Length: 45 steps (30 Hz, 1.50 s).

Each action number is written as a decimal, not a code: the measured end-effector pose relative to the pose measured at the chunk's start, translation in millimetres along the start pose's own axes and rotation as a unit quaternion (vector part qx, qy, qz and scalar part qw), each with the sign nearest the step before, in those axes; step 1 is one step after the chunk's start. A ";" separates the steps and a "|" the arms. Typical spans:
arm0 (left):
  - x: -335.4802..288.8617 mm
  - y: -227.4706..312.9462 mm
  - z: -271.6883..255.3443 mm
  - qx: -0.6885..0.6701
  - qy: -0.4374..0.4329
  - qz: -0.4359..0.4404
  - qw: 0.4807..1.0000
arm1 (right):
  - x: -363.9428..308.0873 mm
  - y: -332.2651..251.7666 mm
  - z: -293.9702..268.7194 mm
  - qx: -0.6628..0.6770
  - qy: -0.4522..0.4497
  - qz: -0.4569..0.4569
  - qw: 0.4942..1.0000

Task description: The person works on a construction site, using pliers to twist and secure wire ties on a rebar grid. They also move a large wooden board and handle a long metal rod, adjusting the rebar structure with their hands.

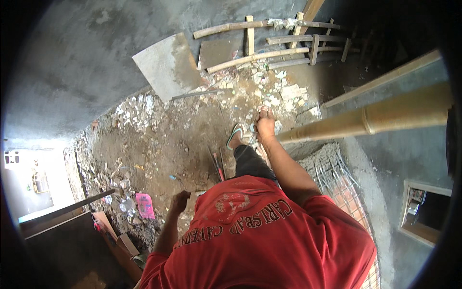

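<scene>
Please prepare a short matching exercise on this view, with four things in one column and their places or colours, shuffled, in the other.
Things:
1. Shirt
2. Thick bamboo pole
3. Wrapper-like sheet
4. Right hand

Places or colours:
A. Bright pink
B. Held farther forward than the left hand
C. Red
D. Slanting toward the picture's right edge

Pairs: 1-C, 2-D, 3-A, 4-B

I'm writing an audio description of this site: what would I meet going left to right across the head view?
Pink packet, left hand, sandalled foot, right hand, rebar mesh, wooden wall frame.
</scene>
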State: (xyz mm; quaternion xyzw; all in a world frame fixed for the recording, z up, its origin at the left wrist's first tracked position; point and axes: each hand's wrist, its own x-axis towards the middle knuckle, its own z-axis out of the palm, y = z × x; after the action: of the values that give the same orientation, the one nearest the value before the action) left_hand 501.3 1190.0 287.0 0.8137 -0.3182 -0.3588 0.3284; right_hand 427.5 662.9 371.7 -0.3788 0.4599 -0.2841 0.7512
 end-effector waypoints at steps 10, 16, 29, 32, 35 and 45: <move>434.8 434.3 -108.3 0.306 0.246 0.302 0.869 | 132.5 -139.7 50.1 -0.123 0.022 -0.286 0.950; 504.4 584.8 -92.6 0.266 0.273 0.539 0.751 | 162.5 -197.8 22.4 -0.210 0.178 -0.312 0.909; 766.5 651.3 80.2 -0.246 -0.544 0.058 0.800 | 271.0 -213.2 1.1 -0.407 0.410 -0.287 0.764; 804.7 693.9 91.9 -0.234 -0.520 0.073 0.819 | 294.2 -203.0 -2.0 -0.438 0.428 -0.272 0.742; 835.6 747.3 100.4 -0.241 -0.502 0.083 0.826 | 308.1 -204.8 -3.6 -0.469 0.435 -0.228 0.734; 824.3 906.8 220.5 -0.258 -0.720 0.102 0.637 | 347.3 -230.6 -84.8 -0.198 0.630 -0.242 0.711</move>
State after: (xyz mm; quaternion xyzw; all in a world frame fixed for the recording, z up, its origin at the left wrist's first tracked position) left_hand 515.7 -26.1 553.5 0.1426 -0.4287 -0.8628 0.2268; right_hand 476.9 240.3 373.5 -0.3497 0.7648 -0.5316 0.1004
